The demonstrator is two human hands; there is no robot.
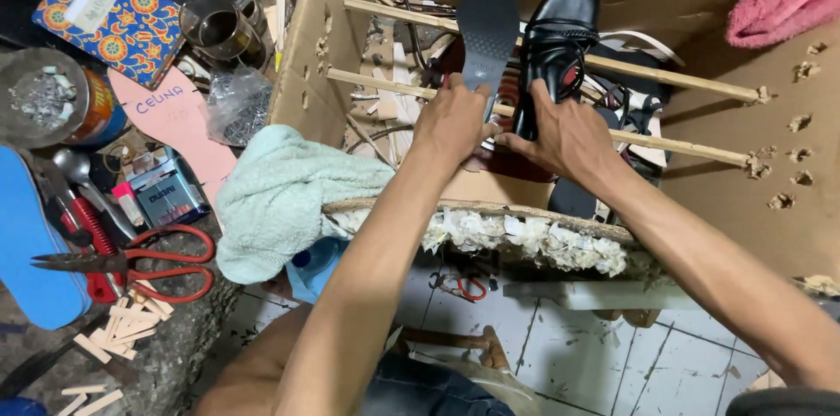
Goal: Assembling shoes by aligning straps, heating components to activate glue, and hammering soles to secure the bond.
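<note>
1. Sandals were the work in hand: a black strappy sandal (555,48) stood heel-down against the upper wooden dowel (674,76), and beside it a grey-black sole (486,31) was held upright, tread facing the camera; both were inside the cardboard box (744,180), which was pierced with holes so the dowels could span it like a drying rack
2. A pale blue towel (280,197) lay draped over the box's near left corner, likely padding the rough edge
3. A blue insole (26,241) lay flat at the far left of the cluttered workbench (175,355), well apart from the box
4. A patterned tin (109,13) sat at the top left, with a pink cut-out insole pattern (171,118) just below it
5. The right hand (569,138) was closed around the base of the black sandal, seemingly steadying it on the lower dowel
6. The left hand (451,123) pinched the bottom of the upright sole, touching the right hand, so the two pieces stood side by side
7. Red-handled scissors (149,263) lay shut on the bench, near small wooden offcuts (118,328)
</note>
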